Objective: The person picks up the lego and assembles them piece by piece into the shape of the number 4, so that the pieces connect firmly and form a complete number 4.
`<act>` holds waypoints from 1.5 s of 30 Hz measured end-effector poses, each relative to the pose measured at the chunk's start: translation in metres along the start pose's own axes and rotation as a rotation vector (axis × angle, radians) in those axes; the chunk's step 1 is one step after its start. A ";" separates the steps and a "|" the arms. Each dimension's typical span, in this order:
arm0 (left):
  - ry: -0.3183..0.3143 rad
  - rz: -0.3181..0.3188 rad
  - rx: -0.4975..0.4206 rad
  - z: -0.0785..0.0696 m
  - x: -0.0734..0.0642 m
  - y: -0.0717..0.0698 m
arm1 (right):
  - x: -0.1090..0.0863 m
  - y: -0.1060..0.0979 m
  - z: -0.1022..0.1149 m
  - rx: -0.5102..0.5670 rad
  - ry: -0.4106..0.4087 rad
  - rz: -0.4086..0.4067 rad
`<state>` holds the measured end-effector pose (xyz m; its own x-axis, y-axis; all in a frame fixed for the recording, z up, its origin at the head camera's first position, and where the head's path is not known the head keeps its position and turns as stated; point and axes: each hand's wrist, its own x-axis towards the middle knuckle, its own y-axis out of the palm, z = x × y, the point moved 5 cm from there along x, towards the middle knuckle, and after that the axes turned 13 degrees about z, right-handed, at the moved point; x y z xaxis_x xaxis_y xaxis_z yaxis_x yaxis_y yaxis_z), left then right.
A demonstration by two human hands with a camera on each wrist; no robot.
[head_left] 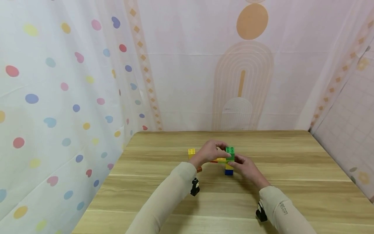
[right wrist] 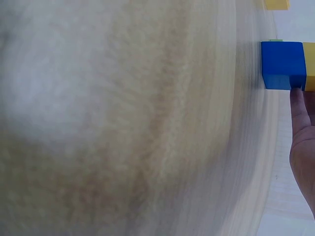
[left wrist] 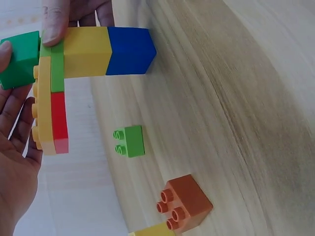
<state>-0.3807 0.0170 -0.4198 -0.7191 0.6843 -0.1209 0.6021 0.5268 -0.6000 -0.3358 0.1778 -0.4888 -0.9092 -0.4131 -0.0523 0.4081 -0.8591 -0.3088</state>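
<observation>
At centre frame in the head view, the left hand [head_left: 208, 152] and right hand [head_left: 244, 166] clamp the brick tower [head_left: 228, 161] from both sides, apparently steadying it on the wooden table [head_left: 292, 169]. An orange brick [left wrist: 186, 202] lies loose nearby. No containers show.

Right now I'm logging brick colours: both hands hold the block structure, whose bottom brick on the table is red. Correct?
Not quite. The bottom brick is blue, not red, as the head view shows. Both the left hand and right hand do hold the block structure.
</observation>
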 end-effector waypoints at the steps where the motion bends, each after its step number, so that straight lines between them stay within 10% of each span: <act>1: 0.004 0.001 0.027 -0.001 0.000 0.000 | 0.000 0.000 0.000 0.000 0.001 0.001; 11: 0.032 -0.005 0.112 -0.005 0.000 0.003 | -0.003 0.001 0.000 -0.012 -0.001 -0.008; 45: 0.013 -0.021 -0.061 0.005 -0.008 0.009 | -0.002 0.001 0.001 -0.033 0.021 0.006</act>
<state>-0.3713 0.0133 -0.4282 -0.7271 0.6794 -0.0982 0.6075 0.5703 -0.5529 -0.3330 0.1774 -0.4878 -0.9082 -0.4119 -0.0737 0.4112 -0.8460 -0.3394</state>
